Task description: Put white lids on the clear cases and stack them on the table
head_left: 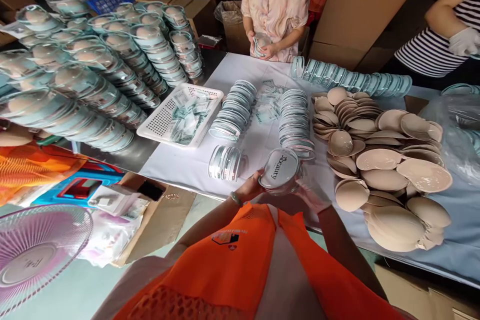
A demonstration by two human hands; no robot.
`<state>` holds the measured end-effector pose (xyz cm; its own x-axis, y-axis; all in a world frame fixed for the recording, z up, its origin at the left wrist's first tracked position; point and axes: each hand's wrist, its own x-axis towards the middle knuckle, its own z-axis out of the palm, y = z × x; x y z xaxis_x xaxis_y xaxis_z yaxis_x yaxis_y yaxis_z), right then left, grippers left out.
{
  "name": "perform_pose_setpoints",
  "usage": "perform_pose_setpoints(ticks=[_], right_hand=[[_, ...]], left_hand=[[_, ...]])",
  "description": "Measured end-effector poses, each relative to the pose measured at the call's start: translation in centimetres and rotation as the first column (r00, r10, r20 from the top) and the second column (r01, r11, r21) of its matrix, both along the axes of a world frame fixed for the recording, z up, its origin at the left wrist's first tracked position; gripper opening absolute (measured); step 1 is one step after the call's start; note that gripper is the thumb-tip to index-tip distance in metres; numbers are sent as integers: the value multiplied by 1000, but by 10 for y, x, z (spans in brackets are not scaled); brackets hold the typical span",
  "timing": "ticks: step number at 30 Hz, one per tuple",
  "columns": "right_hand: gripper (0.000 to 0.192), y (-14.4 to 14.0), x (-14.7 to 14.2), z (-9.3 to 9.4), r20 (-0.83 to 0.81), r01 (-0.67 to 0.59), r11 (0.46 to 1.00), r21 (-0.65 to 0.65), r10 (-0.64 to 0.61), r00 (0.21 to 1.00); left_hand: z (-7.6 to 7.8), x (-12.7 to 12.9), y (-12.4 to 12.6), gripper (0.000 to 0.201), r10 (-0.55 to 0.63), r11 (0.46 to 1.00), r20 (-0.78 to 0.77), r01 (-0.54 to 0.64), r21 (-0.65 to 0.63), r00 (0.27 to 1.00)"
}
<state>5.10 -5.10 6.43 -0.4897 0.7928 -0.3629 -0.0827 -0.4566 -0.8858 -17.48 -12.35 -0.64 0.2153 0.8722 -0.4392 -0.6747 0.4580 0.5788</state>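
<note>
Both hands are holding one clear plastic case (280, 171) printed with the word "Beauty", just above the near edge of the counter (258, 142). The left hand (250, 186) is cupping its left side with the fingers curled under it, and the right hand (312, 191), in a pale glove, is closing around its right side and underside. Just left of the case a short row of clear lids (225, 162) is standing on edge, and behind it two longer rows of stacked cases (296, 117) are lying on the white cloth. A white basket (157, 125) of small packets is sitting further left, beside tall stacks of filled cases (93, 80). To the right, a heap of beige pads (378, 165) is spreading over the counter. Across the counter a person in a pale blouse (275, 5) is handling another case, and a gloved hand (463, 41) of a person in stripes is showing at the far right.
</note>
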Motion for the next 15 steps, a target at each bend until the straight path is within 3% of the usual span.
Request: perform_pose_setpoints(ticks=[2, 4, 5, 7, 10, 13, 15], right_hand=[[97, -12, 3, -12, 73, -16, 999, 47, 13, 997], [99, -15, 12, -22, 224, -66, 963, 260, 7, 975], [97, -14, 20, -26, 337, -119, 910, 396, -24, 941], [75, -8, 36, -36, 520, -246, 747, 618, -152, 841], [34, 10, 55, -50, 627, -424, 546, 723, -261, 734], [32, 43, 62, -62, 703, -543, 464, 700, -311, 640], [33, 73, 61, -70, 754, -590, 474, 654, -344, 560]], left_hand=[[-6, 1, 2, 50, -73, 996, 38, 75, -58, 997], [-10, -2, 7, 54, -161, 979, 76, 169, -118, 984], [-11, -4, 12, 55, -203, 966, 90, 215, -141, 975], [-15, -4, 23, 55, -270, 935, 102, 286, -211, 957], [-18, 8, 38, 55, -303, 881, 71, 308, -358, 950], [-19, 25, 43, 53, -177, 911, -63, 139, -389, 982], [-18, 22, 38, 48, -4, 946, -229, -71, -316, 973]])
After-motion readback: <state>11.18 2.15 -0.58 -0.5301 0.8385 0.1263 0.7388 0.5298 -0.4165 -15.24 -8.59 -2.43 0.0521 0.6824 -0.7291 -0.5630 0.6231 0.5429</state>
